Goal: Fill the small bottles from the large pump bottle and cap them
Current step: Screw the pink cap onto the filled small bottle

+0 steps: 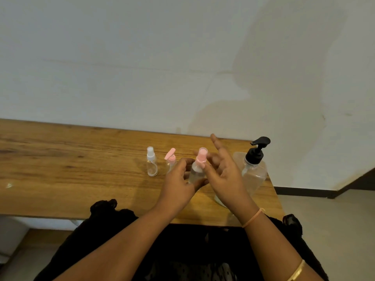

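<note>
- Pale wall behind, stained at right; wooden table (60,163) butted against it.
- Table edges: I logged the near edge running just under both forearms, and the right edge falling away just beyond the large pump bottle (254,173), with floor past it.
- Open room: a broad stretch of bare wood lay left of the bottles; right of the hands only the pump bottle's footprint stood before the drop.
- Large pump bottle: clear, black pump head, upright at the table's right end, just beside the right hand (225,177).
- Clear spray bottle (151,163): white top, upright, leftmost of the row, apart from both hands.
- Flip-top bottle (171,159): pink lid hinged open, upright, its lower part hidden behind the left hand (178,185).
- Pink-capped bottle (196,173): clear body, tilted slightly, held between the hands in the middle of the row.
- Left hand: fingers and thumb curled round that bottle's body.
- Right hand: thumb and a bent finger pinched the pink cap (202,155) at its collar; forefinger stretched upward, free; detail blurred.
- Right forearm: thin orange band (252,218) at the wrist, gold bangle (296,270) lower down.
</note>
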Motion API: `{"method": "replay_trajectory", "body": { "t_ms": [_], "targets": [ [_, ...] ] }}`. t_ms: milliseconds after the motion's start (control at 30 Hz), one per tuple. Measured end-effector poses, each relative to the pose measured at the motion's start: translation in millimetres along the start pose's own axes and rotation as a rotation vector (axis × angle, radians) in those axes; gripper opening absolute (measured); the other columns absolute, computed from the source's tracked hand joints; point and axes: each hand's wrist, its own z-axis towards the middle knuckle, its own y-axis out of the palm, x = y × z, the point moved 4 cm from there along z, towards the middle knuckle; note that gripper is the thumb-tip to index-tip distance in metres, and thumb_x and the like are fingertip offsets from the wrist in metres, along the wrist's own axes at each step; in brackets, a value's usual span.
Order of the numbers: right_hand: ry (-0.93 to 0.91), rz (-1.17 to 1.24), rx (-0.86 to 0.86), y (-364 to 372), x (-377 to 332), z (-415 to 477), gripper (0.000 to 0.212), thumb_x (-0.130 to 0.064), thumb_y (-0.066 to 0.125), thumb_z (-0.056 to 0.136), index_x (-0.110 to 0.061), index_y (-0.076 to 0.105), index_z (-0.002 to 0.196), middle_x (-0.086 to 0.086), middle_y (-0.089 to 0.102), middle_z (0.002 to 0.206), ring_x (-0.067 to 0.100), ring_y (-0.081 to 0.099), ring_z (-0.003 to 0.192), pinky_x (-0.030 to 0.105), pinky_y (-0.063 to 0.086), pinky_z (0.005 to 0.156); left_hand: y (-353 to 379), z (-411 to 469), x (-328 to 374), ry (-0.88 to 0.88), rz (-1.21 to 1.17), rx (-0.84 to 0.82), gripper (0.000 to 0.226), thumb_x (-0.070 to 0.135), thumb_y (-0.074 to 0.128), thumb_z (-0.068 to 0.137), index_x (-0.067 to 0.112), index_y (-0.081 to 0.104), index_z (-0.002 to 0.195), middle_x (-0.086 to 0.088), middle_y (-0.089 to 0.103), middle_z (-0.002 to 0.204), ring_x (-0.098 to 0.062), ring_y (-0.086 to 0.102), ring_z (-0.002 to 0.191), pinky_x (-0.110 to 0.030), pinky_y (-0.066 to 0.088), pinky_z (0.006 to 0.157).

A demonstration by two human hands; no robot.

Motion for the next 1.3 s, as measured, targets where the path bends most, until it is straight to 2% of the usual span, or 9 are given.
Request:
{"method": "replay_trajectory", "body": {
  "t_ms": [167,367,467,567,733,867,1033,1200,1300],
  "targets": [
    [-0.023,-0.046,0.106,-4.7,-3.1,3.5,0.072,-0.008,0.079,0.073,-0.035,0.039,0.127,-0.014,0.061,0.078,0.007,0.062,0.086,0.035,0.05,0.091,0.7,-0.5,0.0,0.007,0.022,-0.018,0.036,0.018,0.081,0.07,0.029,0.058,0.095,0.009,0.068,0.097,-0.005,0.065,0.089,-0.025,0.055,0.076],
    [0.079,0.111,-0.055,-0.2,0.3,0.9,0.075,-0.009,0.064,0.088,-0.03,0.023,0.147,-0.003,0.058,0.126,0.009,0.056,0.117,0.033,0.044,0.102,0.9,-0.2,2.0,-0.009,-0.03,-0.011,0.035,0.016,0.079,0.072,0.029,0.058,0.096,0.009,0.068,0.097,-0.006,0.066,0.091,-0.018,0.052,0.072],
    [0.049,0.105,0.041,-4.1,-2.2,2.8,0.068,-0.002,0.069,0.082,-0.026,0.039,0.139,0.0,0.071,0.101,0.014,0.065,0.101,0.041,0.05,0.094,0.4,0.5,-0.8,-0.024,-0.034,-0.011,0.038,0.016,0.081,0.07,0.026,0.059,0.1,0.006,0.069,0.101,-0.008,0.066,0.093,-0.024,0.055,0.076],
    [0.017,-0.046,0.142,-5.7,-2.6,4.4,0.063,-0.007,0.079,0.072,-0.034,0.049,0.119,-0.003,0.059,0.08,0.016,0.062,0.087,0.043,0.051,0.089,2.8,-1.6,0.4,-0.026,-0.028,-0.033,0.035,0.015,0.082,0.069,0.023,0.06,0.096,0.008,0.069,0.095,-0.006,0.066,0.089,-0.022,0.055,0.073],
    [0.139,0.16,-0.05,-2.0,0.2,0.0,0.066,-0.012,0.066,0.086,-0.028,0.032,0.14,-0.016,0.054,0.118,-0.005,0.055,0.108,0.015,0.048,0.088,2.3,-1.8,3.9,-0.023,-0.071,-0.024,0.032,0.011,0.079,0.071,0.02,0.062,0.096,0.008,0.069,0.094,-0.003,0.066,0.088,-0.015,0.052,0.07],
    [0.098,0.18,-0.06,-2.0,-3.4,2.6,0.027,0.001,0.06,0.088,-0.015,0.064,0.11,-0.004,0.07,0.104,0.011,0.066,0.099,0.024,0.054,0.082,1.1,-1.6,3.5,-0.038,-0.071,-0.014,0.039,0.013,0.081,0.069,0.029,0.06,0.098,0.006,0.07,0.098,-0.006,0.067,0.091,-0.02,0.054,0.074],
    [0.051,0.028,0.144,-5.4,-0.7,4.0,0.02,-0.002,0.077,0.073,-0.008,0.064,0.087,0.015,0.068,0.089,0.03,0.064,0.086,0.041,0.054,0.076,1.2,-1.8,1.3,-0.035,-0.02,-0.026,0.037,0.015,0.083,0.067,0.029,0.059,0.091,0.004,0.07,0.096,-0.007,0.067,0.091,-0.024,0.055,0.076],
    [0.125,0.228,-0.003,-2.1,-1.9,1.7,0.02,-0.006,0.064,0.086,-0.012,0.06,0.105,0.004,0.067,0.103,0.011,0.064,0.091,0.024,0.055,0.077,5.8,-3.2,5.7,-0.066,-0.137,-0.077,0.037,0.005,0.077,0.072,0.026,0.062,0.098,0.006,0.071,0.092,-0.006,0.067,0.09,-0.02,0.054,0.074],
    [0.117,0.283,-0.113,-2.6,-4.8,1.6,0.022,-0.005,0.053,0.092,-0.018,0.063,0.107,-0.004,0.07,0.106,0.008,0.065,0.099,0.024,0.054,0.082,5.5,-1.8,7.5,-0.075,-0.191,-0.104,0.04,0.0,0.075,0.072,0.022,0.062,0.102,-0.001,0.072,0.097,-0.013,0.068,0.094,-0.026,0.055,0.081]
  ]
}}
